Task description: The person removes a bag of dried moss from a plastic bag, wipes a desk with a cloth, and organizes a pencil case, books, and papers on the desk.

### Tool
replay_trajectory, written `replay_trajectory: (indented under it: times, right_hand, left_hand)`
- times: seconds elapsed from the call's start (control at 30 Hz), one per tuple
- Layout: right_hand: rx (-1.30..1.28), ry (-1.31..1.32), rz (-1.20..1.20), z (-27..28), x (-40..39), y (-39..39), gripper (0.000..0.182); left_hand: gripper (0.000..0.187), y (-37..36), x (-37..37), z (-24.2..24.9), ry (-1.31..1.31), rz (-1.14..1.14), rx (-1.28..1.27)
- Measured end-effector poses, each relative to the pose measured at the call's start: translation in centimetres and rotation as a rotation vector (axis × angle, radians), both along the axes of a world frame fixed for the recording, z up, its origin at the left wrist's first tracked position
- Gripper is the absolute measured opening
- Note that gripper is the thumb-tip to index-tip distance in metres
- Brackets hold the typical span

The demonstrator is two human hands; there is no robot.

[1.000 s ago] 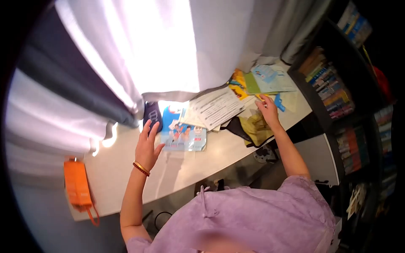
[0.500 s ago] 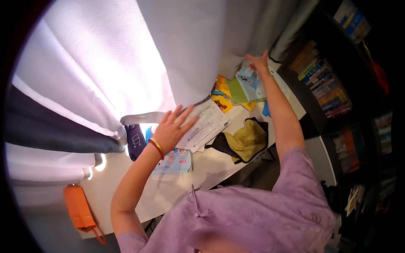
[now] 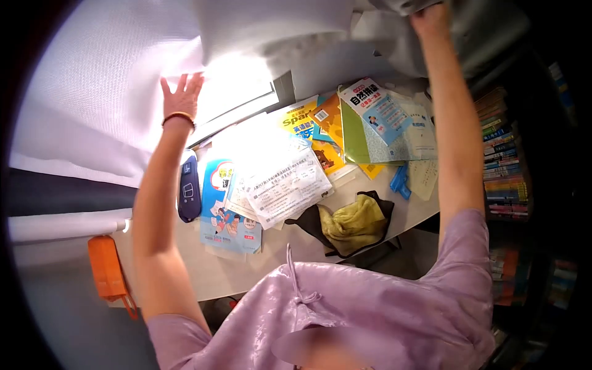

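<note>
My left hand (image 3: 182, 100) is raised with its fingers spread against the white curtain (image 3: 105, 80), beside the bright window gap. It wears a bracelet on the wrist. At the top right, my right hand (image 3: 430, 20) is closed on a bunched grey curtain (image 3: 394, 46) and holds it lifted; the fingertips are partly hidden in the cloth. Under the curtains, the white desk (image 3: 209, 274) carries printed sheets (image 3: 288, 188), a blue book (image 3: 229, 231), yellow booklets (image 3: 299, 123) and a green book (image 3: 354, 139) with a blue-and-white book (image 3: 379, 114) on top.
A dark pencil case (image 3: 189, 191) lies left of the papers. Near the front edge is a black-edged yellow cloth (image 3: 354, 225), with a small blue object (image 3: 399, 180) behind it. An orange pouch (image 3: 106, 265) sits at the left end. Bookshelves (image 3: 505, 166) stand on the right.
Both hands have moved up, the left also leftward and the right also rightward. The curtain has been lifted off the desk, uncovering more of the books and the window edge.
</note>
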State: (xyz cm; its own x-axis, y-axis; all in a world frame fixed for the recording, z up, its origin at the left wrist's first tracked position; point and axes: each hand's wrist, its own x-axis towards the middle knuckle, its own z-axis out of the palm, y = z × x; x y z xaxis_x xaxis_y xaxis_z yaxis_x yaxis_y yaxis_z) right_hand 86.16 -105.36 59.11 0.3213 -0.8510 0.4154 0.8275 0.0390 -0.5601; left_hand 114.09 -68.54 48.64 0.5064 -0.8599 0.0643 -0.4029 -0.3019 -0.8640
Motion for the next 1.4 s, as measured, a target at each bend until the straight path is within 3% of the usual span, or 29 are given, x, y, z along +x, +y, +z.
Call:
replay_trajectory:
  times: [0.1, 0.17, 0.2, 0.23, 0.27, 0.3, 0.33, 0.37, 0.47, 0.5, 0.57, 0.6, 0.63, 0.7, 0.8, 0.93, 0.97, 1.1, 1.2, 1.23, 1.33, 1.37, 1.4]
  right_hand:
    - [-0.235, 0.064, -0.229, 2.1, -2.5, 0.2, 0.038]
    - [-0.347, 0.357, -0.482, -1.4, -2.6, -2.7, 0.044]
    - [-0.418, 0.589, -0.632, -4.6, -2.2, -4.4, 0.047]
    - [-0.455, 0.793, -0.704, -8.6, -2.2, -5.4, 0.051]
    - [-0.425, 0.945, -0.663, -12.6, -2.3, -5.9, 0.054]
    - [-0.35, 1.328, -0.509, -18.2, -2.5, -10.3, 0.055]
    - [-0.077, 1.122, -0.318, -22.0, -2.3, -10.8, 0.053]
    - [0.056, 0.974, -0.218, -22.0, -2.3, -7.2, 0.054]
    - [-0.044, 1.158, -0.127, -22.3, -1.6, -2.6, 0.055]
    - [-0.147, 1.262, -0.118, -25.0, -1.7, -4.4, 0.06]
    - [-0.297, 1.454, -0.465, -26.3, -2.3, -1.3, 0.062]
    - [-0.379, 1.435, -0.564, -27.4, -3.0, 0.3, 0.062]
    - [-0.456, 1.411, -0.659, -28.5, -3.8, 2.2, 0.063]
    - [-0.365, 1.332, -0.646, -30.0, -5.7, 6.6, 0.053]
    - [-0.501, 1.341, -0.14, -29.8, -8.0, 12.6, 0.038]
    - [-0.56, 1.396, 0.317, -28.4, -6.1, 21.9, 0.037]
    - [-0.629, 1.385, 0.381, -28.3, -5.4, 23.6, 0.04]
    - [-0.913, 1.544, 0.21, -27.1, -4.1, 29.6, 0.056]
    - [-1.039, 1.613, 0.186, -27.5, -4.6, 31.2, 0.056]
    - [-0.991, 1.642, 0.244, -27.2, -4.8, 31.7, 0.059]
    - [-1.064, 1.725, 0.152, -26.7, -5.5, 33.7, 0.062]
    - [-1.069, 1.739, 0.143, -26.5, -6.1, 34.7, 0.066]
    - [-1.078, 1.738, 0.126, -26.2, -6.3, 35.8, 0.066]
  left_hand:
    - [0.069, 1.2, -1.3, 3.3, -0.083, -0.006, -0.127]
    - [0.071, 2.2, -0.9, 3.2, -0.045, 0.043, -0.148]
    - [0.054, 2.8, -1.2, 2.6, 0.079, 0.094, -0.15]
    - [0.052, 3.5, -0.9, 1.5, 0.08, 0.127, -0.111]
    - [0.051, 4.3, -0.5, 0.0, 0.083, 0.163, -0.073]
    - [0.049, 4.9, 0.4, -1.4, 0.155, 0.222, -0.026]
    - [0.047, 6.0, 1.0, -2.8, 0.156, 0.221, -0.01]
    - [0.045, 6.8, 1.4, -3.6, 0.166, 0.216, -0.055]
    - [0.041, 8.9, 1.8, -5.7, 0.129, 0.221, -0.118]
    - [0.041, 9.0, 1.9, -6.3, 0.221, 0.239, -0.183]
    - [0.041, 9.4, 0.6, -6.9, 0.404, 0.166, -0.331]
    - [0.036, 10.5, 1.6, -8.8, 0.625, 0.003, -0.493]
    - [0.031, 11.1, -0.1, -9.4, 0.65, -0.074, -0.578]
    - [0.027, 13.0, -2.9, -9.2, 0.899, 0.041, -0.628]
    - [0.031, 16.6, -4.5, -12.3, 1.186, 0.289, -0.706]
    - [0.056, 19.5, -7.2, -16.0, 1.169, 0.479, -0.618]
    - [0.066, 20.2, -7.8, -17.5, 1.043, 0.409, -0.692]
    - [0.069, 21.2, -9.6, -17.7, 0.955, 0.468, -0.834]
    - [0.067, 23.0, -9.1, -16.5, 1.067, 0.55, -0.774]
    - [0.059, 23.5, -9.2, -16.0, 1.008, 0.479, -0.811]
    - [0.068, 26.1, -7.5, -15.6, 0.643, 0.139, -0.896]
    - [0.069, 26.7, -6.6, -15.8, 0.716, 0.304, -0.832]
    - [0.069, 27.4, -6.0, -16.0, 0.714, 0.295, -0.846]
